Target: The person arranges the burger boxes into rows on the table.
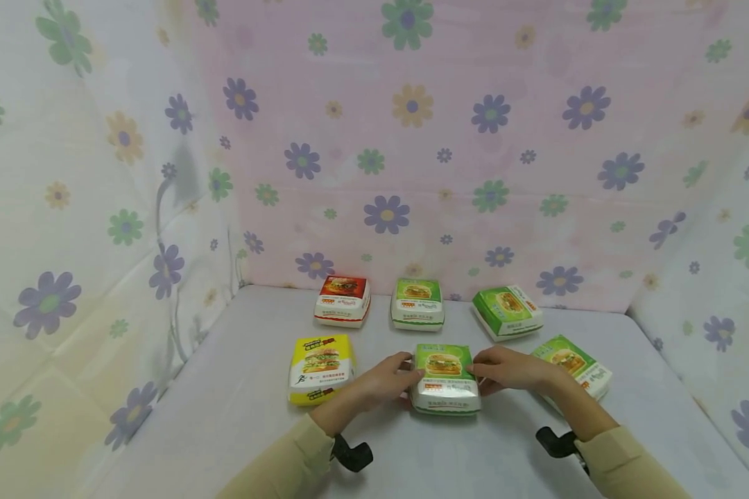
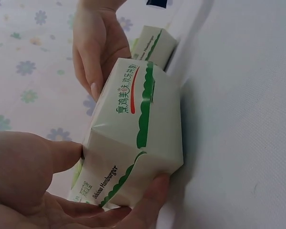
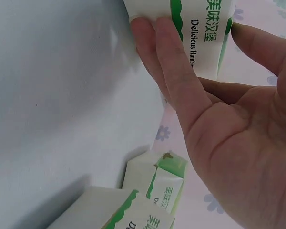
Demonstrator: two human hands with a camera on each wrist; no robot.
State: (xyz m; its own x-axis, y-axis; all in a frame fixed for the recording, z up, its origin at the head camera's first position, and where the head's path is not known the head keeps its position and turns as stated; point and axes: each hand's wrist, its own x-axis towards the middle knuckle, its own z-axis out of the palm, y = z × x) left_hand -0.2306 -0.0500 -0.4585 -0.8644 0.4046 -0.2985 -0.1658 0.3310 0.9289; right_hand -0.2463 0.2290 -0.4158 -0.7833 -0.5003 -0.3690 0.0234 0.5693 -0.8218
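A green-and-white hamburger box point(image 1: 446, 391) is at the front middle of the table, between two hands. From its left side my left hand point(image 1: 383, 380) grips it, with the thumb on the upper edge and fingers bent along the side and lower edge, as the left wrist view shows. On the opposite side my right hand point(image 1: 505, 367) holds the same hamburger box point(image 3: 200, 36), thumb at the top edge and fingers against the side wall. The box's lid is closed. Whether its base touches the table cannot be told.
A yellow burger box point(image 1: 321, 371) lies left of the hands. Along the back are a red burger box point(image 1: 343, 301), a green one point(image 1: 418, 305) and another green one point(image 1: 508, 312), turned askew. One more green box point(image 1: 574, 367) lies partly behind the right forearm. Flowered cloth point(image 1: 412, 173) surrounds the white table point(image 1: 225, 402).
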